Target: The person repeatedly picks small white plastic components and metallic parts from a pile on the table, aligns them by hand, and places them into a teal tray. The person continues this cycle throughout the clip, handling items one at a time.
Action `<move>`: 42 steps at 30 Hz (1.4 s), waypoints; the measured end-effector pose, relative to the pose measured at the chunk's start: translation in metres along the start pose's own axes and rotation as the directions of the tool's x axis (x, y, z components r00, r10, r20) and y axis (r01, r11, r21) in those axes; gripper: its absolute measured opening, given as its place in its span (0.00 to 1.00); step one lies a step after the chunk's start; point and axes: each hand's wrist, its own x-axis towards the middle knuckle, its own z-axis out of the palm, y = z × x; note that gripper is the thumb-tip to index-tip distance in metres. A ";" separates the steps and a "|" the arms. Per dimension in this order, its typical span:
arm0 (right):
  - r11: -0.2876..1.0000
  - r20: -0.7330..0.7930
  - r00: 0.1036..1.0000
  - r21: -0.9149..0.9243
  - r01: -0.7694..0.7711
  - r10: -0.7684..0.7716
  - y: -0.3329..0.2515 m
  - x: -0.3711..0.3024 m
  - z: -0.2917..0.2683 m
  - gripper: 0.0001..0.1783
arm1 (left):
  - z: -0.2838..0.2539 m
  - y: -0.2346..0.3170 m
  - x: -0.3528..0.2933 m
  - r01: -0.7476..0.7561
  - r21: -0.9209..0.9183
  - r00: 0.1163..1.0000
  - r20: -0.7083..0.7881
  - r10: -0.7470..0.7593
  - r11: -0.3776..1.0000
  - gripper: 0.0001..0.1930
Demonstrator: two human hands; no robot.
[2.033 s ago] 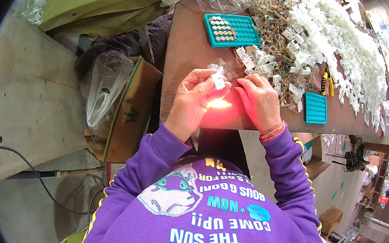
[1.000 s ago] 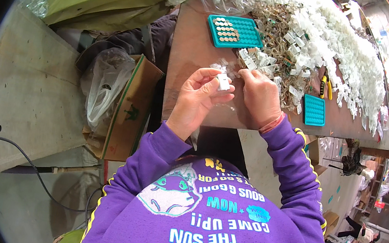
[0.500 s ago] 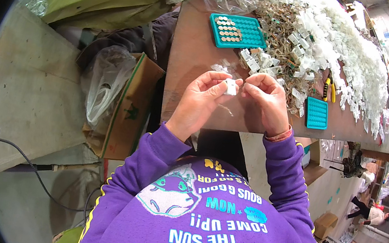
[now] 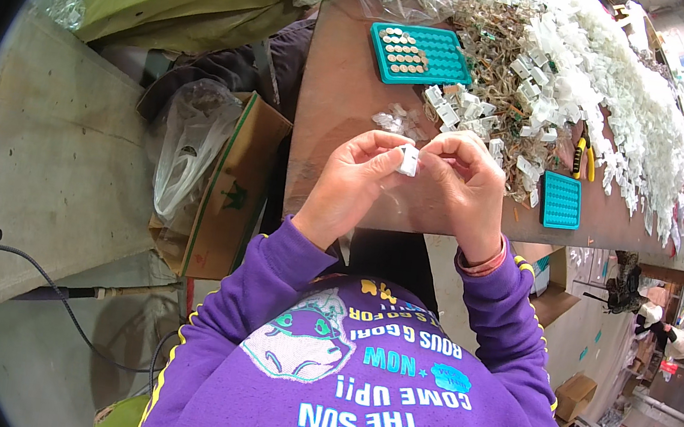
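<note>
Above the near part of the brown table point(image 4: 337, 83), my left hand point(image 4: 352, 182) pinches a small white plastic case point(image 4: 408, 161) between thumb and fingers. My right hand point(image 4: 465, 184) is closed, its thumb and fingertips pressed together at the right side of the case. Whether something tiny sits in that pinch is hidden. Just beyond my hands lies a little heap of clear plastic bits point(image 4: 397, 121). A teal tray point(image 4: 445, 54) farther off carries rows of round silver button cells point(image 4: 402, 55) in its left part.
Piles of white cases point(image 4: 459, 108), thin wires and translucent pieces point(image 4: 630, 122) cover the table's far right. Yellow-black pliers point(image 4: 583, 154) and a smaller teal tray point(image 4: 560, 201) lie at right. A cardboard box point(image 4: 227, 198) with a plastic bag stands left of the table.
My right hand has moved left, and its fingertips now meet the white case. My left hand keeps its hold on the case, nearly in place.
</note>
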 end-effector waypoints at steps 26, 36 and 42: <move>0.876 0.042 0.939 -0.347 0.334 -0.341 0.004 -0.012 0.006 0.07 | 0.006 0.004 -0.002 0.028 0.062 0.999 -0.045 -0.025 0.998 0.11; 0.879 0.031 0.940 -0.346 0.329 -0.340 0.001 -0.014 0.003 0.06 | 0.009 0.003 -0.005 0.025 0.123 0.997 -0.072 -0.016 0.992 0.11; 0.861 0.006 0.923 -0.358 0.362 -0.385 0.001 -0.018 0.009 0.08 | 0.013 0.007 -0.004 0.072 0.163 0.995 -0.076 -0.060 0.984 0.10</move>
